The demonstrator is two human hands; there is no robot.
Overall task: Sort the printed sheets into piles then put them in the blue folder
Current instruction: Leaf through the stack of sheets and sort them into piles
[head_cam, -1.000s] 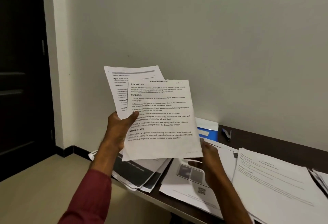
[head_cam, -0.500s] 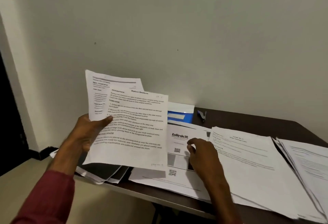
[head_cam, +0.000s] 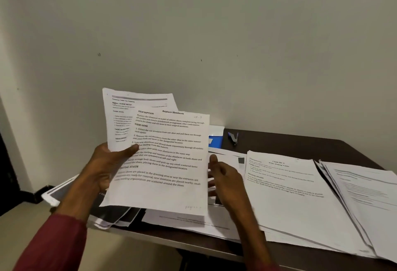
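Observation:
My left hand (head_cam: 105, 164) grips two printed sheets upright over the table's left end, thumb on the front one. The front sheet (head_cam: 163, 172) is headed "Replace Shoelaces"; a second sheet (head_cam: 122, 116) fans out behind it to the upper left. My right hand (head_cam: 225, 179) hovers just right of the front sheet's edge, fingers loosely spread and holding nothing. The blue folder (head_cam: 216, 139) lies against the wall, mostly hidden behind the held sheets. On the dark table (head_cam: 300, 144) lie a white pile (head_cam: 296, 197) with printed text and another pile (head_cam: 369, 202) at the far right.
A small blue stapler (head_cam: 233, 137) sits near the wall behind the piles. Sheets with dark photo prints (head_cam: 111, 215) overhang the table's left corner. More sheets (head_cam: 193, 221) lie flat under the held ones. A dark doorway is at the far left.
My right hand lifted off the sheets on the table and came up beside the held sheet's right edge. The view swung right and down, so more of the table shows.

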